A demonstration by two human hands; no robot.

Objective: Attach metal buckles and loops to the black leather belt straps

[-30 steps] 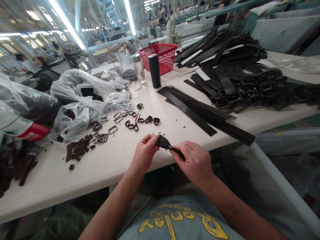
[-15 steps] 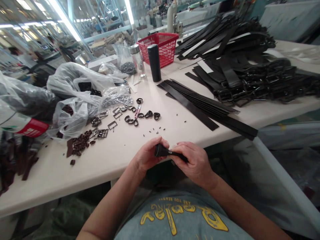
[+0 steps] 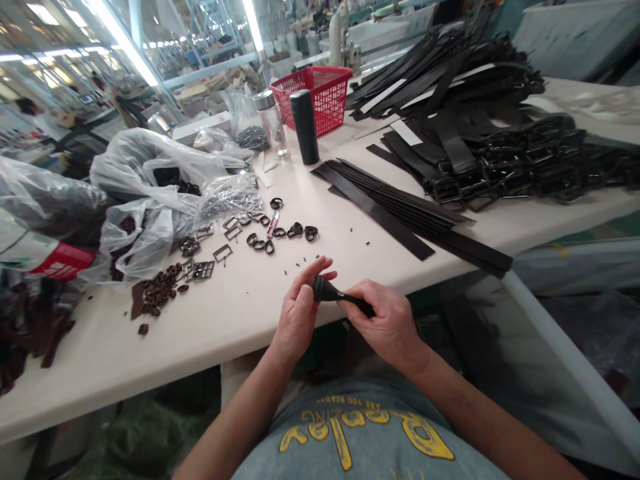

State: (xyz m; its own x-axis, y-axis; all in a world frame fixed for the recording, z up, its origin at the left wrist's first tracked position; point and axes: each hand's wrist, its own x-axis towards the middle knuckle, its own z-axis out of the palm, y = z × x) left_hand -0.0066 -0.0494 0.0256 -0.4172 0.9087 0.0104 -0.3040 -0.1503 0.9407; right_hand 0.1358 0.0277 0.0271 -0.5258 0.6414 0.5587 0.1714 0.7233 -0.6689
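A black strap [image 3: 329, 289] is held in front of me at the table's front edge. It looks like belt material; its left end is curled or folded wide, narrowing toward a small pale slot. My right hand [image 3: 383, 320] is closed around the narrow part, thumb and fingers pinching near the slot. At the wide end, my left hand [image 3: 299, 313] has its fingers stretched out and apart, with the thumb beside the strap; whether it touches is hard to see. Just beyond lie small dark pins [image 3: 304, 260], black belt loops [image 3: 260, 244] and pink-handled scissors [image 3: 273, 225].
Black straps [image 3: 380, 207] lie stacked to the right, before a heap of buckled belts [image 3: 500, 167]. A red basket [image 3: 333, 100], a black tumbler [image 3: 305, 127] and a glass bottle [image 3: 273, 123] stand at the back. Plastic bags [image 3: 145, 160], metal buckles [image 3: 203, 269] and brown loops [image 3: 159, 291] occupy the left.
My left hand has loosened from the strap's wide end, its fingers straightening and spreading. My right hand keeps its grip in nearly the same place.
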